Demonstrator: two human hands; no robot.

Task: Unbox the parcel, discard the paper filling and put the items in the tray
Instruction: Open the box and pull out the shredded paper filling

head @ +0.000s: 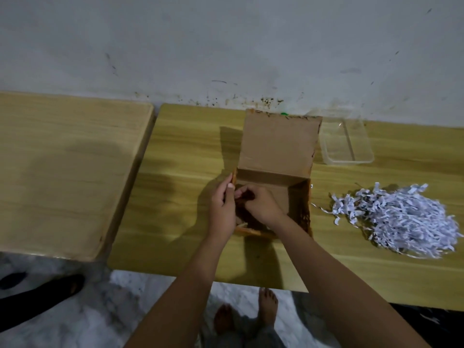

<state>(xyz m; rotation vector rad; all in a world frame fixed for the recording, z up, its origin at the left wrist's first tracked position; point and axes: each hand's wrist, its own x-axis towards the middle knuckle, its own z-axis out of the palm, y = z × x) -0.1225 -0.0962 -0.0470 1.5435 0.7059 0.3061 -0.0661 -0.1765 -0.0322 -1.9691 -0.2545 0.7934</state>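
Observation:
An open cardboard box [278, 146] stands in the middle of the wooden table, its lid flap raised at the back. My left hand [222, 204] grips the box's left wall, thumb inside. My right hand [261, 203] reaches down into the box's dark left side with curled fingers; what it holds is hidden in shadow. A heap of white shredded paper [399, 217] lies on the table to the right of the box. A clear plastic tray [345, 139] sits behind the heap, next to the lid flap.
A second wooden table [67, 167] adjoins on the left with a narrow gap between. A stained grey wall runs behind both. Below the table's front edge are my bare feet [267, 305] on a marbled floor and a dark sandal [40, 290] at the left.

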